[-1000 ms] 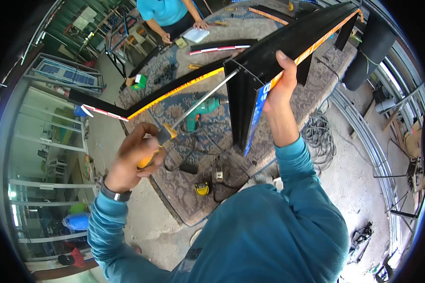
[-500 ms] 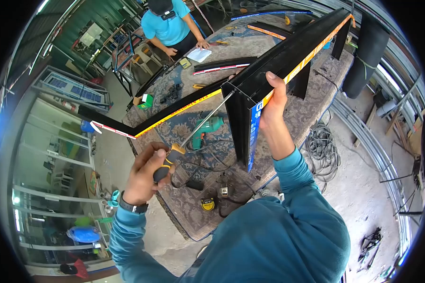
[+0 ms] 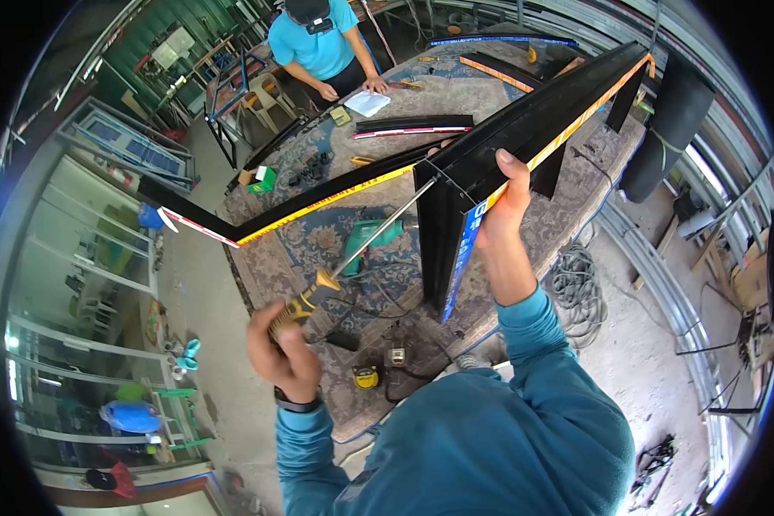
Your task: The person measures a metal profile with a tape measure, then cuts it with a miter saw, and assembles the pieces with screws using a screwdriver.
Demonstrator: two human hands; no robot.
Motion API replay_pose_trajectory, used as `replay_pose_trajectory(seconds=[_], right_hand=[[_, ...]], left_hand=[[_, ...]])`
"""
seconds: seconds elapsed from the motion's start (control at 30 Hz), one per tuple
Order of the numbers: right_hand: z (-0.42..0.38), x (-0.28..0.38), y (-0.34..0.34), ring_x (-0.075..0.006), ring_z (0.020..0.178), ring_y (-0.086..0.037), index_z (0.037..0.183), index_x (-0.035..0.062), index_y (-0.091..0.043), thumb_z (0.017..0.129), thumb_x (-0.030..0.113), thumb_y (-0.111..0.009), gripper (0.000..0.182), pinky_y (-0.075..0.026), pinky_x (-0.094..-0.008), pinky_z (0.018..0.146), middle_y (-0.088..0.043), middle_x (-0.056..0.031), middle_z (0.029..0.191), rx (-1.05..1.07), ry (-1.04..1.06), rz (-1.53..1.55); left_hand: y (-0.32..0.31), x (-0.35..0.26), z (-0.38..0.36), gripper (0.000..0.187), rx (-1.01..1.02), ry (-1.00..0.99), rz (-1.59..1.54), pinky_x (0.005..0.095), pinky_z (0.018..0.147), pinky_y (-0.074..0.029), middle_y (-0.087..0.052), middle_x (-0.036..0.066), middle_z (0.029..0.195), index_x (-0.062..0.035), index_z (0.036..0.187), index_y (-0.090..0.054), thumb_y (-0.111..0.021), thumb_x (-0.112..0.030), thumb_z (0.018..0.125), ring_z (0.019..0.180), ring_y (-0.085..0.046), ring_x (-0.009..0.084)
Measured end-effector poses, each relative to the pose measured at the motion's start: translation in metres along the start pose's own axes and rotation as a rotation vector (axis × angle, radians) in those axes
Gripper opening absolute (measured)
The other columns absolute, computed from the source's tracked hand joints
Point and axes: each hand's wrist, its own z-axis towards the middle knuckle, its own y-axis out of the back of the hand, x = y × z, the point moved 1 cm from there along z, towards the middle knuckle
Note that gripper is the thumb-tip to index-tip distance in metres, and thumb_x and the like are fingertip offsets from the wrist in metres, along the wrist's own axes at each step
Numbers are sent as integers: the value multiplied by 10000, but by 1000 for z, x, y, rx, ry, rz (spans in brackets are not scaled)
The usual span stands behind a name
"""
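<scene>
My left hand point(image 3: 285, 354) is wrapped round the yellow and black handle of a long screwdriver point(image 3: 380, 234), somewhat blurred. The screwdriver's tip meets the corner joint of a black aluminium frame point(image 3: 537, 116), which carries orange, yellow and blue tape along its edges. Below that corner, my right hand point(image 3: 505, 211) grips the frame, thumb up along its taped edge and the other fingers hidden behind. One frame piece point(image 3: 443, 241) points down toward the table, and another long piece point(image 3: 327, 191) runs off to the left.
A patterned carpet covers the table point(image 3: 378, 327). On it lie a green power drill point(image 3: 374, 241), a yellow tape measure point(image 3: 366, 377), a green box point(image 3: 263, 180) and black profiles point(image 3: 413, 125). Across the table stands a person in a blue shirt point(image 3: 318, 52), hand on paper point(image 3: 367, 104). Coiled cable point(image 3: 576, 288) lies right.
My left hand has shifted lower and turned on the screwdriver handle, and its forearm has moved right. The tip stays at the frame corner. My right hand keeps its hold.
</scene>
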Motion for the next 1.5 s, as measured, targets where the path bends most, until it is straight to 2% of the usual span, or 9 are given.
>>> replay_pose_trajectory(seconds=[0.1, 0.37, 0.5, 0.77, 0.9, 1.1, 1.27, 1.4, 1.5], right_hand=[[-10, 8, -14, -367, 1068, -672, 1209, -83, -572, 858, 424, -559, 617, -534, -468, 987, -677, -253, 1115, 141, 22, -17], [-10, 11, -21, -375, 1058, -663, 1206, -94, -567, 845, 459, -571, 660, -529, -461, 973, -680, -253, 1095, 162, 40, -57], [-9, 11, -18, -379, 1066, -659, 1197, -93, -566, 842, 471, -564, 666, -529, -454, 971, -678, -262, 1098, 193, 43, -56], [-11, 8, -15, -367, 1047, -670, 1203, -80, -578, 845, 453, -569, 642, -541, -458, 953, -682, -254, 1112, 202, -7, -19], [-11, 8, -18, -362, 1038, -674, 1205, -87, -585, 847, 456, -564, 650, -543, -446, 951, -684, -250, 1112, 162, 23, -50], [-9, 13, -15, -350, 1045, -678, 1213, -91, -587, 862, 464, -547, 658, -544, -443, 956, -682, -245, 1132, 227, -28, -74], [-12, -7, -16, -348, 1045, -684, 1233, -73, -580, 873, 439, -557, 626, -553, -441, 946, -684, -237, 1140, 191, -20, -25], [-12, -7, -15, -351, 1034, -687, 1247, -62, -566, 872, 429, -565, 618, -557, -435, 934, -684, -245, 1136, 159, -1, -29], [-13, -7, -16, -350, 1030, -687, 1244, -63, -567, 874, 427, -564, 614, -557, -433, 929, -685, -247, 1135, 134, 46, -54]], left_hand=[[9, 13, 8, 352, 219, 542, -230, 197, 579, -344, -572, 28, 958, -42, 1249, -593, -513, -322, 1051, 687, -459, 31], [2, 5, -3, 370, 53, -92, -65, 304, 836, -453, -536, 133, 1131, -39, 1283, -437, -579, -273, 1033, 967, -525, 158], [9, 19, 8, 387, 224, 537, -245, 254, 698, -423, -568, 65, 979, -62, 1256, -492, -467, -404, 1076, 822, -521, 112], [4, -4, 17, 260, -18, -154, -122, 317, 822, -450, -515, 88, 1017, -43, 1154, -493, -608, -221, 1003, 905, -518, 169], [13, -6, 35, 279, -26, 268, -93, 205, 474, -263, -535, -26, 848, -61, 1055, -559, -515, -336, 1069, 582, -368, 16], [4, -22, 24, 257, -23, 70, -279, 286, 854, -446, -558, 105, 997, -14, 1090, -540, -566, -264, 1034, 867, -524, 161], [40, 2, 23, 266, 82, -25, -75, 259, 726, -431, -535, 89, 945, -25, 1093, -543, -573, -279, 1023, 776, -492, 111], [40, -1, 33, 287, 212, 675, -276, 215, 553, -366, -554, 41, 922, -61, 1084, -554, -561, -345, 1036, 645, -462, 42], [26, -13, 26, 295, 106, 352, -467, 210, 577, -375, -551, 70, 1010, -78, 1166, -503, -575, -331, 1032, 694, -487, 56]])
